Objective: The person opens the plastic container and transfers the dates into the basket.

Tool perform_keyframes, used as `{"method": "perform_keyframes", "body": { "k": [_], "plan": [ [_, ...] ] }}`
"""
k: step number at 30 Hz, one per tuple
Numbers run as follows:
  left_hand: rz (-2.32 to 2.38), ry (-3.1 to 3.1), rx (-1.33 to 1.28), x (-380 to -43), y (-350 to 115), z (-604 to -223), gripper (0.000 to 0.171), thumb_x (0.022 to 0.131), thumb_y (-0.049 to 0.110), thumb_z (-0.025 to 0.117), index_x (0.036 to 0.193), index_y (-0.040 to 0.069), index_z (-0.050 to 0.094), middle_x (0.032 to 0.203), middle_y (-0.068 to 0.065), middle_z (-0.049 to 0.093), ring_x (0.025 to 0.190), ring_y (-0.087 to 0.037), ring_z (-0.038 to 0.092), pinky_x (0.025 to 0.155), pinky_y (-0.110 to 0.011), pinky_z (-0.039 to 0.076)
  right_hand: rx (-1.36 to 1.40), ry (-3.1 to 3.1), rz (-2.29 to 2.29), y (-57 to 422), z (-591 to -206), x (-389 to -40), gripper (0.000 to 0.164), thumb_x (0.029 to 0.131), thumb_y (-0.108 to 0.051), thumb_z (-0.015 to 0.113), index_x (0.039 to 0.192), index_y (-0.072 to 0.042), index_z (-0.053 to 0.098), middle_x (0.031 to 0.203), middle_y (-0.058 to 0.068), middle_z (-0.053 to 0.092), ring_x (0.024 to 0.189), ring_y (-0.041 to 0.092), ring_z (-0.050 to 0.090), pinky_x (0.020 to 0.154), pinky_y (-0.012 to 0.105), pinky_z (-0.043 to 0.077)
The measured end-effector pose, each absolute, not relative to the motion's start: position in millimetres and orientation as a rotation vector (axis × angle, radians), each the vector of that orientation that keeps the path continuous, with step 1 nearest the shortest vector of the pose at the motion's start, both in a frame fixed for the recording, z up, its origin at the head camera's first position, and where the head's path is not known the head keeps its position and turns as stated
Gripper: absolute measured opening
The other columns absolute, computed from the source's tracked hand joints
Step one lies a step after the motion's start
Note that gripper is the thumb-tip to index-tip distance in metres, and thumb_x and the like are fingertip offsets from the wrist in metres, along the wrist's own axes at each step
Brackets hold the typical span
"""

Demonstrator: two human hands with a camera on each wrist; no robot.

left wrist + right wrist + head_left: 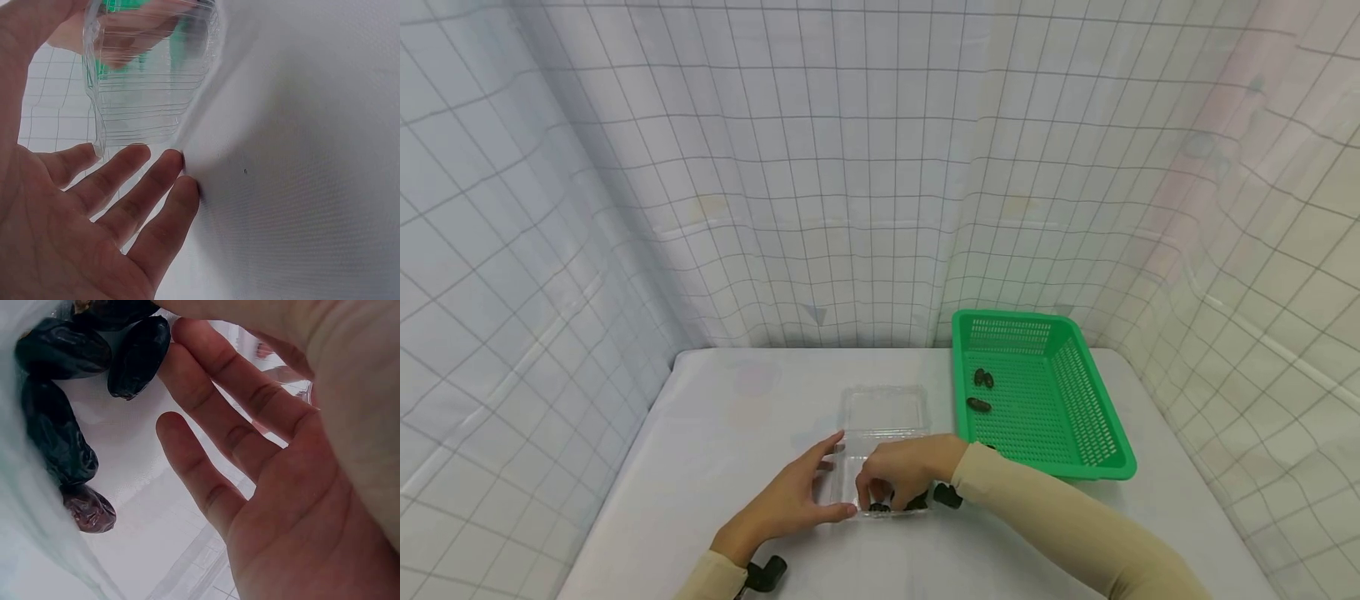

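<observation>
A clear plastic clamshell box (884, 410) lies with its lid folded back on the white table. Inside its near part are several dark, wrinkled dates (62, 349), lined up along the wall in the right wrist view. My right hand (901, 468) reaches down into the box. Its thumb and forefinger pinch a date (115, 312) at the top of the right wrist view, partly cut off there; the other fingers are loosely extended. Around the box's left side my left hand (790, 498) is spread, fingertips by the clear wall (150, 112).
A green plastic basket (1097, 392) stands to the right, with a few dates (978, 405) on its left side. The white table (722, 433) is bounded by white grid-patterned curtains (865, 167) at the back and sides.
</observation>
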State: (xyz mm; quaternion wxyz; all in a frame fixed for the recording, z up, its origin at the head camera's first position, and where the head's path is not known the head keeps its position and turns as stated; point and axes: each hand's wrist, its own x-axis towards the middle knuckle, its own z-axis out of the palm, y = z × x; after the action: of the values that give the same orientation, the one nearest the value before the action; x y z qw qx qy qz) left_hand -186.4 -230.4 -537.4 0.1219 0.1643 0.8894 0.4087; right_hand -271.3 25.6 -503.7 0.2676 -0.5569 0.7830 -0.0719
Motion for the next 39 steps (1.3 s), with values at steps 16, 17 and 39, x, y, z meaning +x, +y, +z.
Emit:
{"method": "perform_keyframes", "body": {
  "k": [16, 17, 39],
  "plan": [
    [1.210, 2.596, 0.505, -187, -229, -537, 0.118, 0.097, 0.048, 0.097, 0.185, 0.011, 0.028, 0.183, -0.020, 0.047, 0.154, -0.045, 0.064, 0.125, -0.067, 0.055, -1.530, 2.114, -0.278, 27, -501, -275, 0.024, 0.098, -0.005, 0.091, 0.116, -0.020, 0.084, 0.101, -0.012, 0.079, 0.088, -0.003, 0.069, 0.080, 0.007, 0.053],
    [1.206, 2.599, 0.505, -187, -229, -536, 0.118, 0.097, 0.048, 0.096, 0.185, 0.011, 0.028, 0.183, -0.020, 0.047, 0.154, -0.045, 0.064, 0.125, -0.068, 0.055, -1.526, 2.111, -0.282, 27, -501, -276, 0.025, 0.098, -0.004, 0.090, 0.117, -0.020, 0.085, 0.102, -0.012, 0.079, 0.089, -0.004, 0.069, 0.081, 0.007, 0.054],
    [1.170, 2.626, 0.499, -186, -228, -536, 0.120, 0.094, 0.050, 0.098, 0.185, 0.012, 0.030, 0.181, -0.018, 0.050, 0.152, -0.042, 0.067, 0.123, -0.068, 0.057, -1.496, 2.221, -0.315, 38, -501, -279, 0.024, 0.101, -0.002, 0.086, 0.117, -0.020, 0.088, 0.107, -0.008, 0.080, 0.091, -0.003, 0.070, 0.084, 0.010, 0.057]
  ]
}}
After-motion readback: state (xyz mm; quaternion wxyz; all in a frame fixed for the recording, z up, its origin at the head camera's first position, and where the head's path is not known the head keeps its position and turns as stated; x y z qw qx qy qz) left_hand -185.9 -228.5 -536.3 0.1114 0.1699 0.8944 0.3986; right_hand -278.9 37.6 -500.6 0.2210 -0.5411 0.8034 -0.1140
